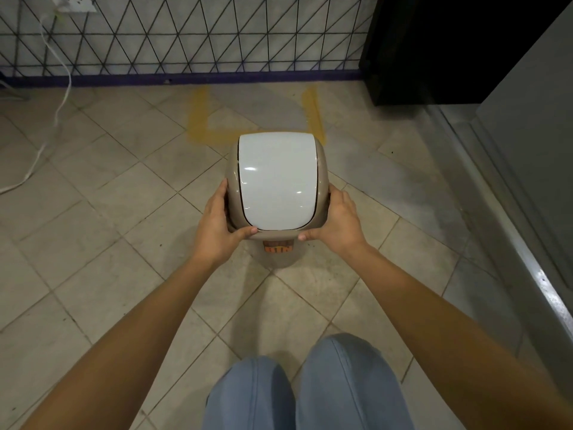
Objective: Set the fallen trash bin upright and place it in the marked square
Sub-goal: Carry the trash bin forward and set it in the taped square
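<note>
Left hand: I see my left hand [217, 221] clasping the left flank of the trash bin [277, 184], thumb hooked over the near rim.
Bin: it stands upright between both hands, white lid [277, 180] facing me, its far edge overlapping the near line of the marked square [257, 119]; most of the bin sits short of it, toward my knees.
Right hand: my right hand [338, 223] grips the opposite flank the same way, thumb on the near rim.
Doing it well: I judge the job is to carry the bin forward, keep it level with even pressure from both sides, then centre it between the yellow lines before letting go.
Hidden: the bin covers the square's near side, and the base is out of sight beneath the lid, so I cannot tell whether it rests on the floor [108, 212] or is lifted.
Hard to read: an orange label [278, 248] below the lid possibly says "BIN".
</note>
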Motion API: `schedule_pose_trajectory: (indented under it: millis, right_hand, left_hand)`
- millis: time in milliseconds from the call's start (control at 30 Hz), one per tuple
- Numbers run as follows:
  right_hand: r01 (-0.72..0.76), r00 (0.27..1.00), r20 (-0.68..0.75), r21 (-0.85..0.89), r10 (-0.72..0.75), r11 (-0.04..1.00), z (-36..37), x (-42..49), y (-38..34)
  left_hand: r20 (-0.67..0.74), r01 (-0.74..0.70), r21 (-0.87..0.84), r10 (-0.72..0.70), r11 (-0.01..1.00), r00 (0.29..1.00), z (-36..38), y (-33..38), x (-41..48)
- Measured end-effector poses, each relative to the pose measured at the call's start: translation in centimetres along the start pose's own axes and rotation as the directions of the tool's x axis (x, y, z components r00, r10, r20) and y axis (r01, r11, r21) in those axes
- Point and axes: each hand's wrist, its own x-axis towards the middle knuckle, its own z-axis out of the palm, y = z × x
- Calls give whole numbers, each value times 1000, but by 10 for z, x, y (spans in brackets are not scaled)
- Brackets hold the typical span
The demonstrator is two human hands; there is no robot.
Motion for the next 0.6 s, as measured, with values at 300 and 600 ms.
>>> schedule_pose_trajectory:
  millis: [300,600]
  right_hand:
    - [-20,1000,5,-20,20,1000,-2,24,-5]
    - [-32,999,-8,-45,31,998,2,49,-15]
  left_hand:
    - [8,16,41,-16,999,1000,1,4,26]
    - [-7,-37,52,37,998,999,-3,-1,49]
